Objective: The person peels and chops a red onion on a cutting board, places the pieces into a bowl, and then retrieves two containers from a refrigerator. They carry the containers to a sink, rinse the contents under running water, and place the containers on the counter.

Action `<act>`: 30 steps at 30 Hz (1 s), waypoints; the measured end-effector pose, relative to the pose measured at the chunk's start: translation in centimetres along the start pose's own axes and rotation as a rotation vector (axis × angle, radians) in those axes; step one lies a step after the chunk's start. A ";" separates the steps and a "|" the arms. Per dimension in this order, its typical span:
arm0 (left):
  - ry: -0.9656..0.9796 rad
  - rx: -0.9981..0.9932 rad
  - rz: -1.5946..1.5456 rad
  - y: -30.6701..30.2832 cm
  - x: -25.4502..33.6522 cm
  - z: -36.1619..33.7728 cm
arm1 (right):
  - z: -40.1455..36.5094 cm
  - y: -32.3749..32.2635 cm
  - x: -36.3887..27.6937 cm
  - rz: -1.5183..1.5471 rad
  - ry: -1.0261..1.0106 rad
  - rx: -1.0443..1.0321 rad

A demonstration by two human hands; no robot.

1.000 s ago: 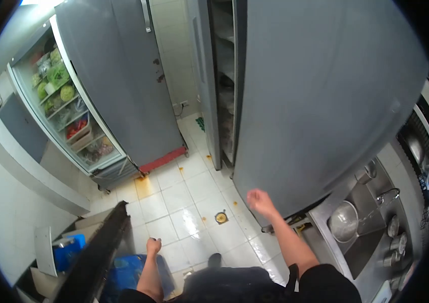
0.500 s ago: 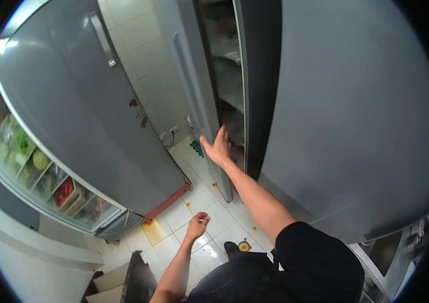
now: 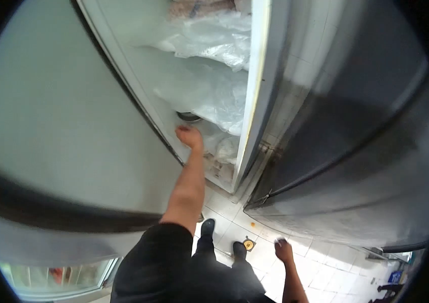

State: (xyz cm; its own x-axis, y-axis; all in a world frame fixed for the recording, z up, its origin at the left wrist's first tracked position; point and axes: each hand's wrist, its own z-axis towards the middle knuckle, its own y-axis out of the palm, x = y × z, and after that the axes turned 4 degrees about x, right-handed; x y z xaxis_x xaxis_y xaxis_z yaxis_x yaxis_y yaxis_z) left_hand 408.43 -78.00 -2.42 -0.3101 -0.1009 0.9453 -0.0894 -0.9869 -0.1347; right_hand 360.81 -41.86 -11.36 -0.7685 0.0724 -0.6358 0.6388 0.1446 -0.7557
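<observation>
My left hand reaches into an upright freezer, just below a round metal dish. Its fingers are smeared by motion and bent towards the inner wall. Above it, large clear plastic bags bulge over the shelves. More bagged food lies at the bottom, beside my forearm. The freezer door stands wide to the left, its pale inner face showing. Low on the right, my right hand hangs over the floor with curled fingers; a small pale spot shows at them.
A dark grey covered unit stands to the right, past a narrow gap. The tiled floor has a round yellow drain near my shoes. At the lower left is a glass-fronted fridge.
The freezer door has swung from slightly ajar to wide. My right hand has left the door area and dropped low; my left hand has risen into the freezer. The view has turned right.
</observation>
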 end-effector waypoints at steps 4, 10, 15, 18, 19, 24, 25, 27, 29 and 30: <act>0.089 -0.526 0.521 13.1 -19.0 9.0 | -18.2 -0.1 7.2 -0.214 0.753 -0.016; -0.709 -0.492 -0.385 6.2 -3.5 7.9 | -42.6 5.8 13.8 -0.274 1.070 -0.454; -0.752 -0.370 -0.542 -0.3 -4.4 7.8 | -32.7 8.3 5.3 0.351 1.251 -0.074; -0.679 -0.426 -0.615 -5.8 -4.6 6.7 | -24.8 9.6 4.0 0.423 0.958 0.023; -0.684 -0.392 -0.648 -8.0 -3.3 5.7 | -23.2 10.9 6.3 0.302 0.732 -0.019; -0.610 -0.373 -0.766 -18.3 -0.9 1.3 | -15.0 5.1 3.9 0.104 0.309 -0.001; -0.599 -0.401 -0.759 -20.2 0.1 0.3 | -14.1 3.7 4.2 0.149 0.364 -0.017; -0.564 -0.470 -0.678 -24.8 1.6 -1.9 | -13.3 1.0 4.4 0.097 0.209 0.083; -0.539 -0.586 -0.531 -28.5 1.9 -4.6 | -12.4 -1.3 4.6 0.162 0.126 0.152; -0.535 -0.592 -0.525 -29.9 2.3 -6.2 | -12.2 -3.0 3.6 0.237 0.151 0.148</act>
State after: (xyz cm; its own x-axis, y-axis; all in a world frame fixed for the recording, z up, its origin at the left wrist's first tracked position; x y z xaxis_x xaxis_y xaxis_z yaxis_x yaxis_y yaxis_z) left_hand 404.48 -47.96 1.92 0.3664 0.1476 0.9187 -0.6039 -0.7134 0.3555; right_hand 355.71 -30.02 -9.45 -0.5870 0.2342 -0.7750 0.7910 -0.0381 -0.6106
